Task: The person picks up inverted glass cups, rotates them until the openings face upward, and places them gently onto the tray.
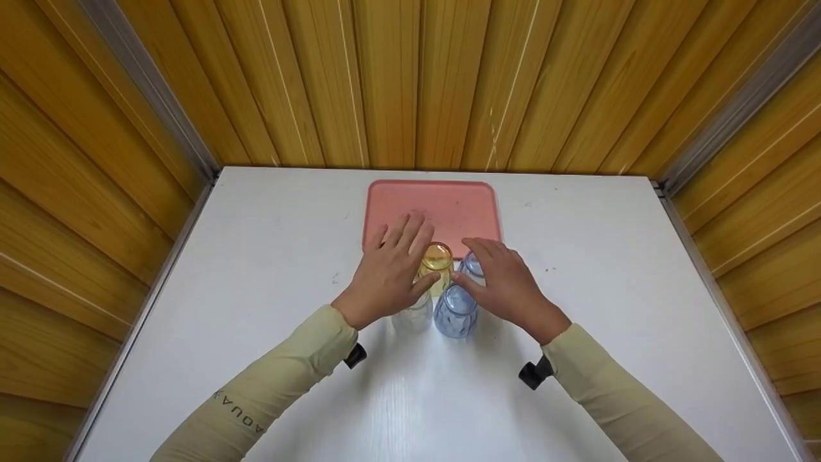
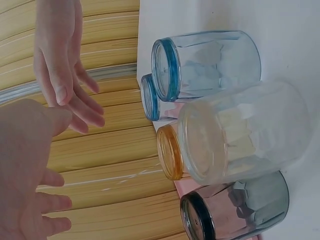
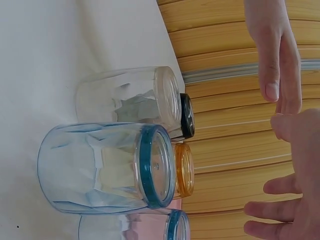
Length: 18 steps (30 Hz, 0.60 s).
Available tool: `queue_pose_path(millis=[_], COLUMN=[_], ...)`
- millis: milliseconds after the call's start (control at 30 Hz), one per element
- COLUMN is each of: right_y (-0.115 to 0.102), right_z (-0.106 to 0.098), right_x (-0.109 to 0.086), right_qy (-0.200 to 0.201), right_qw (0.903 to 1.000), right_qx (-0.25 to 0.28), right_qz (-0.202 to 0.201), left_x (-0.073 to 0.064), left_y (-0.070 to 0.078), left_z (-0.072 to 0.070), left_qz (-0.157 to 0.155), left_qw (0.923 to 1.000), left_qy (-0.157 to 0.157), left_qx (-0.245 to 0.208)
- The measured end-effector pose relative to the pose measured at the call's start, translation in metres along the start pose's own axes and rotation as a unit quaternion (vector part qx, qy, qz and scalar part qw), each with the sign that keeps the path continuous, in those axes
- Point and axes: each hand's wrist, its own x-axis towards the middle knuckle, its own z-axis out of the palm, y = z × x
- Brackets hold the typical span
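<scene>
Several faceted drinking glasses stand close together on the white table, apparently upside down. In the head view a blue glass (image 1: 457, 314) and a clear glass (image 1: 414, 317) are nearest me. Behind them are a yellow glass (image 1: 438, 255) and a second blue glass (image 1: 473, 264). A dark grey glass (image 2: 197, 215) shows in the left wrist view, hidden under my hand from above. My left hand (image 1: 388, 273) hovers over the left-hand glasses, fingers extended. My right hand (image 1: 510, 282) is over the blue glasses, fingers gently bent. Both wrist views show the hands apart from the glasses, holding nothing.
A pink tray (image 1: 442, 199) lies flat behind the glasses, near the table's back edge. The white table (image 1: 288, 256) is bounded by wood-patterned walls (image 1: 397, 83) at the back and sides. Small black devices (image 1: 535, 373) sit under both sleeves at the wrists.
</scene>
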Motion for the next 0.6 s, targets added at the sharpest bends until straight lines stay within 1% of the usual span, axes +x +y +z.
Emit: queue_pose_path(millis=[267,400,600], right_y=[0.001,0.001,0.003], right_z=[0.005,0.008,0.011], right_x=[-0.002,-0.002,-0.003], right_qy=[-0.002,0.001,0.013], right_qw=[1.0000,0.9999,0.9991], right_qx=[0.004,0.000,-0.007], right_qz=[-0.004,-0.012,-0.040], left_x=[-0.001,0.000,-0.001], left_y=[0.002,0.002,0.003], left_z=[0.000,0.001,0.003], left_qz=[0.010,0.009,0.014], left_qw=[0.9997,0.9996,0.9993], left_qy=[-0.020,-0.027,-0.035], left_qx=[0.010,0.001,0.004])
